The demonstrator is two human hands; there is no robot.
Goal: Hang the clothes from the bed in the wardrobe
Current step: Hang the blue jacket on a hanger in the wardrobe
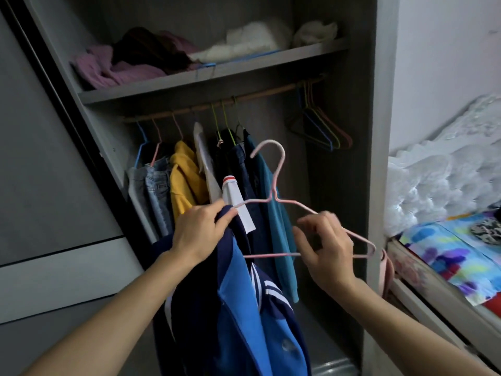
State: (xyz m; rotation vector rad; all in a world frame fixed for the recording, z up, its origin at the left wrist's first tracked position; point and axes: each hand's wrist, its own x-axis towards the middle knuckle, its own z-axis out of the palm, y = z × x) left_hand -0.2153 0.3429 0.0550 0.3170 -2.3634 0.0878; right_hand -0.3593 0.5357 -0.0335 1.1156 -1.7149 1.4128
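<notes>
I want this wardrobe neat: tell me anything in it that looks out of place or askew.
A blue hanger lies flat on the top shelf, its hook dangling over the edge, instead of hanging on the rail. The purple knit beside it is bundled, not folded.

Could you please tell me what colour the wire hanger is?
The hanger is pale pink, head view.

No text, label, brand, number or sign can be read anywhere: not on the hanging clothes, the wardrobe or the bedding.
</notes>
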